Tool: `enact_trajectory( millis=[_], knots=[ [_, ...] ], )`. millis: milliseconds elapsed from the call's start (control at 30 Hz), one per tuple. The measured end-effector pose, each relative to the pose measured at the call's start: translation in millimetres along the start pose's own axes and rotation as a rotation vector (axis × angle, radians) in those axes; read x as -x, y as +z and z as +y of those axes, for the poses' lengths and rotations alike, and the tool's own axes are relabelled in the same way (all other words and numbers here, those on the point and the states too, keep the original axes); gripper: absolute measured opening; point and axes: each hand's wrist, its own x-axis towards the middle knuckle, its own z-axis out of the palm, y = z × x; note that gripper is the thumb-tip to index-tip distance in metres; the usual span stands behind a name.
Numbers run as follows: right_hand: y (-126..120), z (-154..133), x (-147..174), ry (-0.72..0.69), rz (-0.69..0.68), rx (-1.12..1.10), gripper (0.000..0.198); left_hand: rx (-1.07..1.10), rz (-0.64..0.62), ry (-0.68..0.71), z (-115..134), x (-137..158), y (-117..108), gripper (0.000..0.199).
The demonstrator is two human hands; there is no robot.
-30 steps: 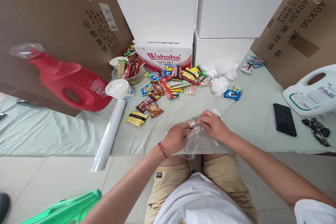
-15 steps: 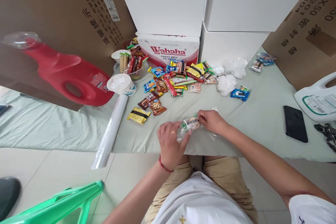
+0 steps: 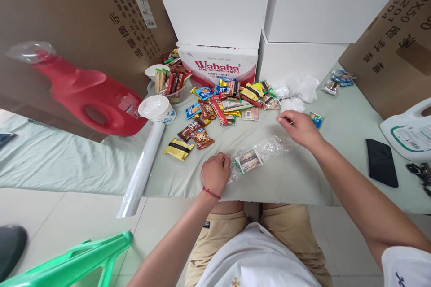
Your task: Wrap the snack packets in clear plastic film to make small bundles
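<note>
My left hand (image 3: 215, 174) is closed at the left end of a clear plastic bag (image 3: 269, 147) near the table's front edge. Inside or under its film lies a snack packet (image 3: 249, 161) with a green end and a dark band. Above the bag's right end, apart from it, hovers my right hand (image 3: 299, 129). Its fingers are pinched together; whether anything is between them I cannot make out. Behind that hand, partly covered, are a blue and green packet (image 3: 316, 119) and crumpled clear plastic (image 3: 292, 105).
Assorted snack packets (image 3: 232, 98) form a pile before the Wahaha box (image 3: 217, 65). A paper bowl (image 3: 156, 108), a plastic film roll (image 3: 143, 168) and a red jug (image 3: 94, 94) are at left. At right are a phone (image 3: 381, 163), a white jug (image 3: 409, 128) and keys (image 3: 420, 174).
My right hand has let go of the bag and moved up and right. The bag and packet now lie on the table. My left hand has gone from spread fingers to closed.
</note>
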Motion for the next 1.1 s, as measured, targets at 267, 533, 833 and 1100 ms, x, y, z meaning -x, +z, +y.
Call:
enact_trajectory(
  millis=[267,533,833,1100],
  knots=[
    [63,3,75,-0.445,-0.155,0.084,0.037,0.016,0.139,0.111,-10,5,10,0.03],
    [87,50,58,-0.331,-0.05,-0.052,0.037,0.05,0.216,0.117,-26,19,3,0.039],
    [100,-23,90,-0.296,-0.148,-0.059,0.036,-0.202,0.046,0.141,-5,34,-11,0.031],
    [111,-4,75,-0.161,-0.367,-0.238,0.046,-0.105,-0.211,0.093,-16,23,-30,0.025]
  ],
)
